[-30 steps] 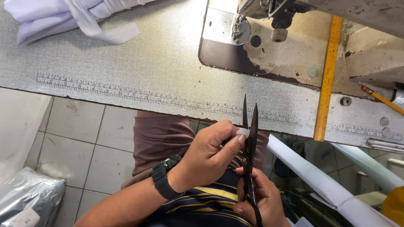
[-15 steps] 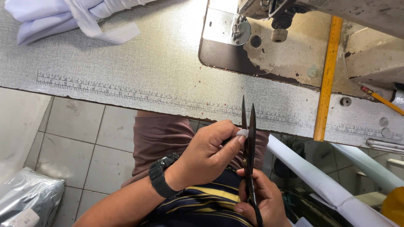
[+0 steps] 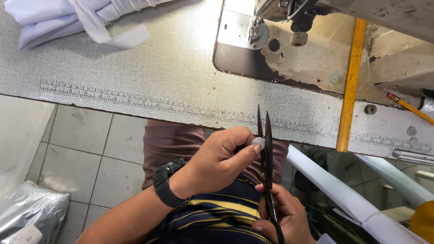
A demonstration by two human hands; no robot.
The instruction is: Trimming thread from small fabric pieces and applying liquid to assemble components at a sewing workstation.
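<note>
black scissors [image 3: 266, 158] gripped in right hand [image 3: 282, 217], left hand [image 3: 221, 158] pinching a half-hidden white scrap [image 3: 258, 143].

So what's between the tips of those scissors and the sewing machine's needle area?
In the head view, only bare grey table top with its printed ruler strip lies between the scissors and the sewing machine's metal plate.

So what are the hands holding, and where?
The right hand grips long black metal scissors by the handle end, blades pointing up. The left hand pinches a small white piece at its thumb tip, against the blades.
</note>
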